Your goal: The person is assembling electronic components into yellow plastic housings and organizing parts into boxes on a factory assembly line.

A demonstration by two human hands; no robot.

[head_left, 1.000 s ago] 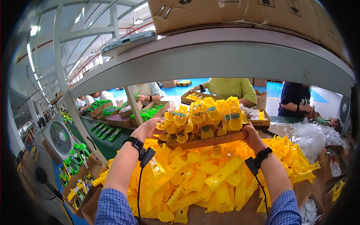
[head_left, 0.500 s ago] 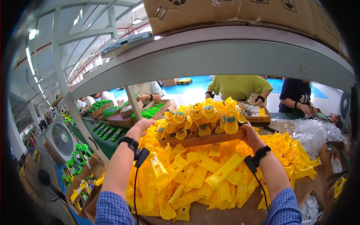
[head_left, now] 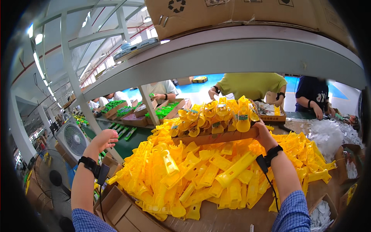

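A shallow cardboard box (head_left: 216, 138) stands on top of a big heap of yellow plastic parts (head_left: 201, 174). Several yellow housings with green bits (head_left: 218, 115) fill the box above its rim. My right hand (head_left: 263, 135) grips the box's right end, its fingers mostly hidden behind the cardboard. Off to the left, away from the box, my left hand (head_left: 104, 140) holds nothing, its fingers apart and loosely bent. Each wrist wears a black band with a cable.
A grey shelf beam (head_left: 232, 52) crosses above, bearing a large carton (head_left: 251, 17) and a phone (head_left: 137, 48). An open carton (head_left: 123, 210) sits lower left, near a fan (head_left: 54, 178). Clear plastic bags (head_left: 322, 135) lie right. Co-workers sit across the bench.
My left hand has let go of the box's left side and swung left. My right hand stays on the box. The view has shifted, bringing the lower-left carton into fuller sight.
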